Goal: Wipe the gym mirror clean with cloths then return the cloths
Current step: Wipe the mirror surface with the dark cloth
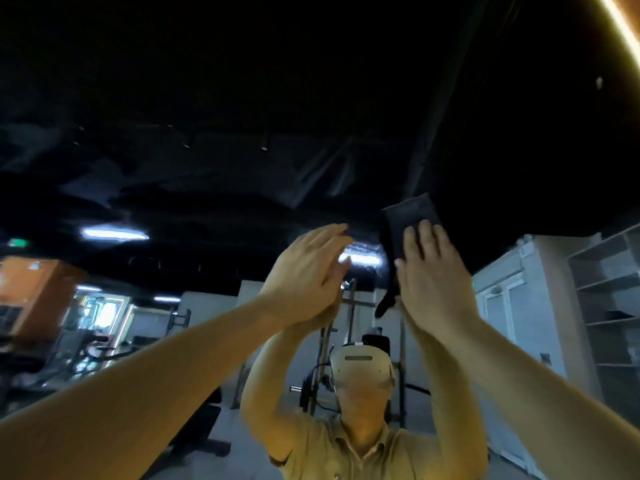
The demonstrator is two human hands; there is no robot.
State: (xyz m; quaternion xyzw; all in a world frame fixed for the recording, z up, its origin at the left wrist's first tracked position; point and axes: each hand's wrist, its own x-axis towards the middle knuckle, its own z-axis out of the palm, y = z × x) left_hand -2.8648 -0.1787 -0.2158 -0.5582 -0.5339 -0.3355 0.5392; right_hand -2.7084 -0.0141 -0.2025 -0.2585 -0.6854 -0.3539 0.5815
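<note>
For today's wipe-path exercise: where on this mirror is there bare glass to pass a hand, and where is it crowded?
Free: the mirror left of the left hand, above both hands, and right of the right hand. Crowded: the narrow gap between the hands, where the dark cloth under the right hand hangs down.

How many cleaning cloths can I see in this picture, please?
1. A dark rectangular fabric cloth lies flat on the gym mirror under the fingers of the right hand. The left hand shows no cloth; one may be hidden behind it.
</note>
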